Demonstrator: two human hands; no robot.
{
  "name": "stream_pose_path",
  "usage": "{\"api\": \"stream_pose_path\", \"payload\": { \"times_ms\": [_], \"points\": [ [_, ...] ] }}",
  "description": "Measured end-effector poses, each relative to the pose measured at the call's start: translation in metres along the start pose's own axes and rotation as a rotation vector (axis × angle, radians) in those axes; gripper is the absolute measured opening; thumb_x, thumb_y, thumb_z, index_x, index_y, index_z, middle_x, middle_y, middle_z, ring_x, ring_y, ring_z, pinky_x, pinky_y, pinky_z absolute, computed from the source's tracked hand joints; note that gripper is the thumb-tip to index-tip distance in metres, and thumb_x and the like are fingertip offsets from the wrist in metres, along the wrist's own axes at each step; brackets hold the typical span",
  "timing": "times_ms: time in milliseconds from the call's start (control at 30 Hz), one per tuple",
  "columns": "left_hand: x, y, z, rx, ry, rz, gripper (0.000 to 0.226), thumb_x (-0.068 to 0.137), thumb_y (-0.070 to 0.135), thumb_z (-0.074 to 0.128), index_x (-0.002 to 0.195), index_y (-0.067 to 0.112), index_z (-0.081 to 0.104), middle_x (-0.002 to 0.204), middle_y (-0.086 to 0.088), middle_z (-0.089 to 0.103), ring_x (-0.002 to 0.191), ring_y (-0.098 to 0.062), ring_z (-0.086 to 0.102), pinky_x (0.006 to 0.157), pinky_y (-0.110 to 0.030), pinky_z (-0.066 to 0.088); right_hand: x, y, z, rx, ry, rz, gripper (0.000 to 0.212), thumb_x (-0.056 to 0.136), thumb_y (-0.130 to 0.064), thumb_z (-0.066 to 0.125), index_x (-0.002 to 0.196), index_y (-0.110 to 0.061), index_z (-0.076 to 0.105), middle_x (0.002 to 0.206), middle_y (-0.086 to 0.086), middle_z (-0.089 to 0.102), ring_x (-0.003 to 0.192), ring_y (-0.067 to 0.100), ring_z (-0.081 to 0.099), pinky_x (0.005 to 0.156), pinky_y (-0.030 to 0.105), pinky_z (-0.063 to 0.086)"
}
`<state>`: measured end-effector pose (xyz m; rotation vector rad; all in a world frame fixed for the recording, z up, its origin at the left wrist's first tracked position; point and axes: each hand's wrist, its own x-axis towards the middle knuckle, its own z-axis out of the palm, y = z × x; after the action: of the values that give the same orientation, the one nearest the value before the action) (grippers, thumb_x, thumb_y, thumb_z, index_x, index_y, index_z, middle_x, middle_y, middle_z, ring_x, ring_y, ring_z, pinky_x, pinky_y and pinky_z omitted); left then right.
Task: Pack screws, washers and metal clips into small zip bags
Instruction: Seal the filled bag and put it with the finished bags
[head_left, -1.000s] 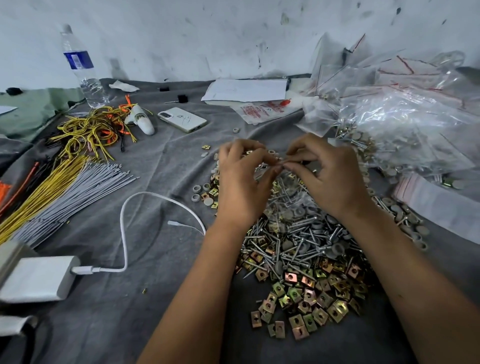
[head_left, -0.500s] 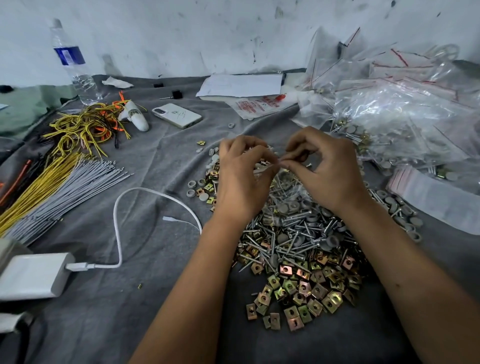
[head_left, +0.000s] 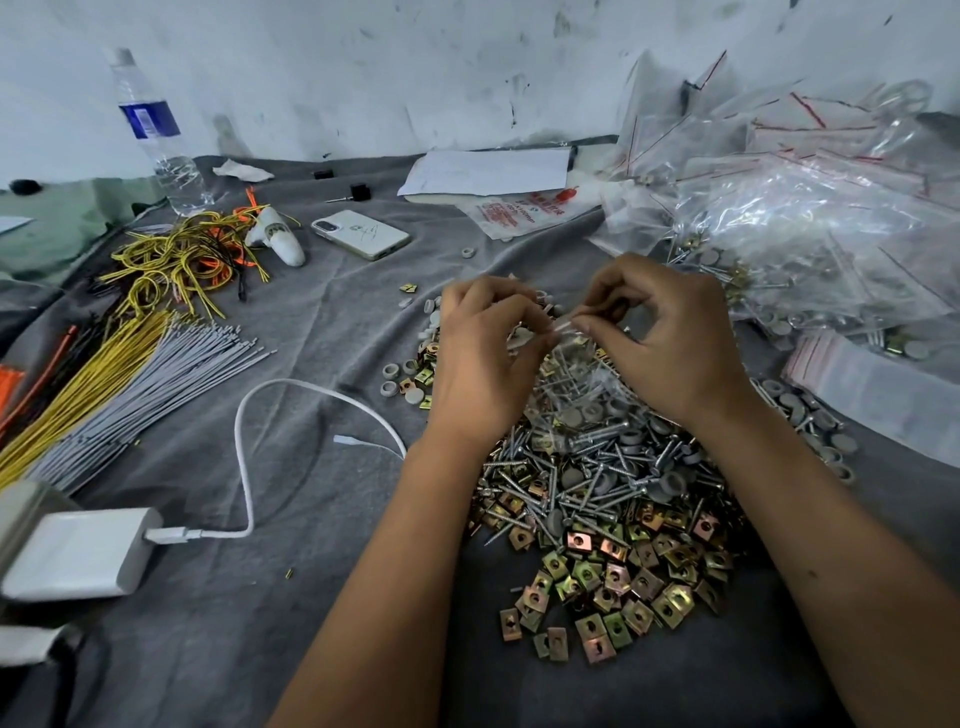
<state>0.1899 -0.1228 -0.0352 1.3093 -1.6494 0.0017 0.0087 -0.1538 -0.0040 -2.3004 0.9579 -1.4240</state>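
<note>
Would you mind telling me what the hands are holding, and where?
Both hands, left hand and right hand, pinch a small clear zip bag by its top edge.

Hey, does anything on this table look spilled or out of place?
Nothing looks damaged. A few washers and one metal clip lie strayed on the cloth left of the main pile, beside the left hand.

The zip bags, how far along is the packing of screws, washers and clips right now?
Done: a heap of filled bags lies at the right rear of the grey cloth. In hand: the left hand and right hand pinch the top of a small clear bag holding hardware, apparently sealing it. Left: a large loose pile of screws, grey washers and metal clips, plus a stack of empty bags.
</note>
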Motion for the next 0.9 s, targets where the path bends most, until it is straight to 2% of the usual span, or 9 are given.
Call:
{"api": "stream_pose_path", "payload": {
  "times_ms": [133,233,267,333,433,567,667,800,900],
  "points": [
    [0.002,-0.001,-0.002,-0.035,0.010,0.023,0.009,0.082,0.016,0.085,0.082,0.015,0.077,0.109,0.003,0.069,0.113,-0.022,0.048,0.096,-0.027,0.038,0.000,0.000,0.001,0.015,-0.012,-0.001,0.023,0.082,-0.004,0.083,0.095,-0.012,0.067,0.086,-0.001,0.071,0.083,0.008,0.070,0.075,0.025,0.059],
    [0.002,0.002,-0.002,-0.037,-0.005,0.028,0.010,0.081,0.015,0.087,0.082,0.012,0.078,0.108,0.003,0.071,0.113,-0.023,0.051,0.095,-0.025,0.039,0.001,0.003,0.001,-0.021,-0.116,0.002,0.021,0.083,-0.012,0.083,0.102,-0.011,0.074,0.094,-0.003,0.072,0.089,0.009,0.068,0.080,0.033,0.058],
    [0.002,0.003,-0.003,-0.034,-0.008,0.017,0.011,0.081,0.018,0.087,0.083,0.012,0.079,0.107,0.003,0.072,0.114,-0.022,0.051,0.096,-0.022,0.038,0.001,0.005,0.000,-0.055,-0.140,-0.016,0.019,0.083,-0.015,0.083,0.101,-0.012,0.076,0.095,-0.005,0.070,0.089,0.009,0.066,0.080,0.033,0.056],
    [0.002,0.002,-0.004,-0.025,-0.010,-0.027,0.012,0.083,0.024,0.087,0.086,0.015,0.079,0.109,0.005,0.072,0.115,-0.018,0.051,0.097,-0.018,0.036,0.002,0.007,-0.001,-0.080,-0.126,-0.039,0.013,0.083,-0.014,0.083,0.095,-0.012,0.078,0.089,-0.009,0.066,0.086,0.002,0.061,0.078,0.021,0.049],
    [0.003,-0.001,-0.008,-0.033,-0.004,-0.095,0.007,0.083,0.019,0.085,0.085,0.019,0.079,0.115,0.006,0.071,0.117,-0.017,0.047,0.097,-0.030,0.039,0.002,0.011,-0.004,-0.072,-0.084,-0.034,0.009,0.081,-0.007,0.083,0.088,-0.008,0.077,0.083,-0.009,0.063,0.080,-0.004,0.058,0.072,0.008,0.041],
    [0.003,-0.001,-0.009,-0.029,-0.033,-0.054,0.009,0.082,0.011,0.085,0.082,0.018,0.078,0.117,0.005,0.070,0.119,-0.021,0.047,0.098,-0.030,0.036,0.001,0.014,-0.004,-0.066,-0.089,-0.011,0.011,0.081,-0.007,0.083,0.087,-0.010,0.074,0.082,-0.014,0.062,0.076,-0.003,0.057,0.070,0.010,0.042],
    [0.001,0.000,-0.007,-0.026,-0.027,-0.031,0.007,0.082,0.012,0.085,0.083,0.016,0.079,0.114,0.004,0.071,0.118,-0.022,0.049,0.098,-0.033,0.039,0.001,0.015,-0.004,-0.061,-0.106,-0.005,0.012,0.082,-0.009,0.083,0.092,-0.013,0.077,0.085,-0.009,0.065,0.079,0.000,0.059,0.070,0.013,0.045],
    [0.002,-0.003,-0.007,-0.017,-0.028,-0.097,0.009,0.083,0.022,0.086,0.085,0.018,0.078,0.114,0.006,0.070,0.117,-0.018,0.050,0.097,-0.032,0.040,0.001,0.017,-0.007,-0.041,-0.087,-0.001,0.012,0.081,-0.009,0.083,0.092,-0.012,0.078,0.084,-0.015,0.065,0.078,-0.004,0.057,0.069,0.011,0.043],
    [0.003,-0.005,-0.007,-0.016,-0.030,-0.120,0.009,0.082,0.015,0.085,0.081,0.018,0.077,0.113,0.008,0.071,0.115,-0.017,0.050,0.096,-0.032,0.040,0.001,0.018,-0.007,-0.033,-0.094,0.001,0.008,0.082,-0.009,0.082,0.088,-0.010,0.077,0.083,-0.012,0.065,0.078,0.001,0.058,0.069,0.014,0.044]
  ]
}}
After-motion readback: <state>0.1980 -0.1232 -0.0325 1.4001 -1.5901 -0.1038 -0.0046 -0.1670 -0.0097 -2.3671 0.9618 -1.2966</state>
